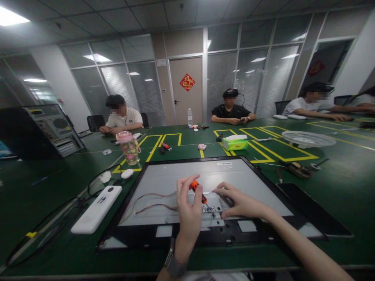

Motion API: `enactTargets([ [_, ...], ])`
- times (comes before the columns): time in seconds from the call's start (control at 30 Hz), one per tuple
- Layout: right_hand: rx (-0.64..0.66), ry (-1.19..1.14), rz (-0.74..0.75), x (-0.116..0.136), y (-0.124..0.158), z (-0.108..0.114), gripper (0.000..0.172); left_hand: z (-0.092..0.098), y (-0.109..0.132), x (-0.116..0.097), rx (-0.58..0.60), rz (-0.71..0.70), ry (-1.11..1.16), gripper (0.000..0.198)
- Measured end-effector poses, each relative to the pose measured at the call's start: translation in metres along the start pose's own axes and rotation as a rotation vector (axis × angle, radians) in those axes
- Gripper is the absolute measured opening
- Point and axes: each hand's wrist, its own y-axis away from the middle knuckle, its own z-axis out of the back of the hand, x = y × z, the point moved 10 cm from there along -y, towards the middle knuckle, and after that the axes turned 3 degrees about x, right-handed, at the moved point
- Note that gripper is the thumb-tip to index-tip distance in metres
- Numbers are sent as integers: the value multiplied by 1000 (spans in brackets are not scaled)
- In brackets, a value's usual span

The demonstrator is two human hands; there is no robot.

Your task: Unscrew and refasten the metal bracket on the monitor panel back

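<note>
An orange-and-black screwdriver (194,185) is in my left hand (187,203), tilted with its tip down at a small circuit board (208,210). The board sits on a metal bracket in the lower middle of a large flat display panel (155,175), which has a grey back and a black frame. My right hand (238,202) rests on the panel just right of the board, its thumb and fingers apart around the bracket's right end. Whatever lies beneath that palm is partly hidden. Thin coloured wires (155,206) run left from the bracket.
Left of the panel are a white power bank (96,210), black cables (43,218) and a pink-lidded bottle (129,148). A dark flat panel (313,208) lies to the right. Beyond are a green tissue pack (235,144), a white fan grille (307,138) and seated people.
</note>
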Motion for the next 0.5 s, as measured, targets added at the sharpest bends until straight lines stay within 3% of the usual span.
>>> enactTargets([
  [0.2, 7, 20, -19, -1, -1, 0, 74, -2, 0, 2, 20, 22, 54, 34],
  [0.37, 2, 10, 2, 0, 0, 0, 74, 1, -2, -3, -10, -11, 34, 22],
  [0.5, 5, 10, 5, 0, 0, 0, 73, -3, -2, -1, 35, 11, 84, 30],
])
